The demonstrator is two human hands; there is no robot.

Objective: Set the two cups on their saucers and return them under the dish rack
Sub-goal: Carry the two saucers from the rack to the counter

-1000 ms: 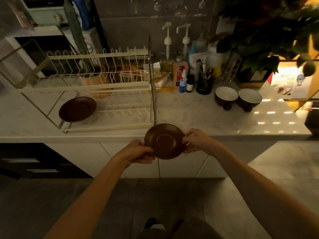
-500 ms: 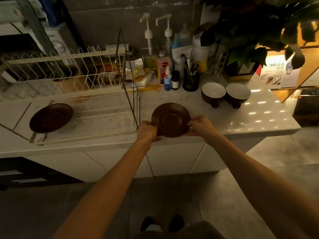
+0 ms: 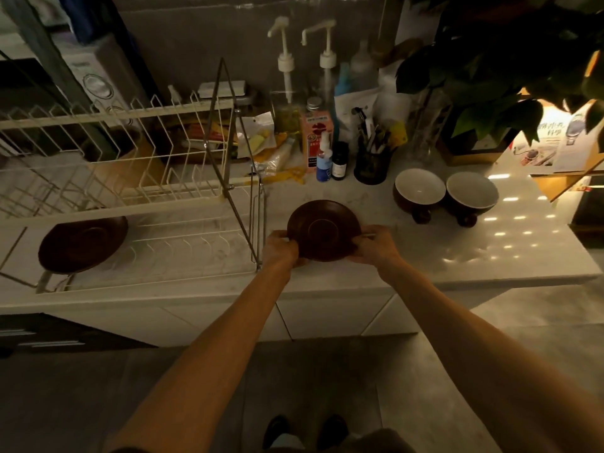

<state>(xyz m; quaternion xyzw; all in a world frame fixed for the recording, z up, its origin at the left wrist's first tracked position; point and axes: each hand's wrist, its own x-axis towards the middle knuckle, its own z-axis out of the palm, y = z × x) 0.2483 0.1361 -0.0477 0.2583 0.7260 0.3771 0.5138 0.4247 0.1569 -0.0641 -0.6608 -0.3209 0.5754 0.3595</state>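
Note:
A dark brown saucer (image 3: 322,228) is over the white counter, just right of the dish rack (image 3: 137,171). My left hand (image 3: 281,248) grips its left rim and my right hand (image 3: 372,245) grips its right rim. I cannot tell whether the saucer touches the counter. A second brown saucer (image 3: 81,243) lies under the rack at its left end. Two brown cups with white insides, the left cup (image 3: 419,194) and the right cup (image 3: 471,197), stand side by side on the counter to the right, handles toward me.
Pump bottles (image 3: 287,80), small bottles (image 3: 325,158), a carton and a black pen holder (image 3: 372,161) line the back wall. A leafy plant (image 3: 496,60) hangs over the far right. The counter's front edge (image 3: 327,289) runs below my hands.
Both hands carried the saucer forward from in front of the counter edge to over the counter beside the rack. The view has moved closer to the counter.

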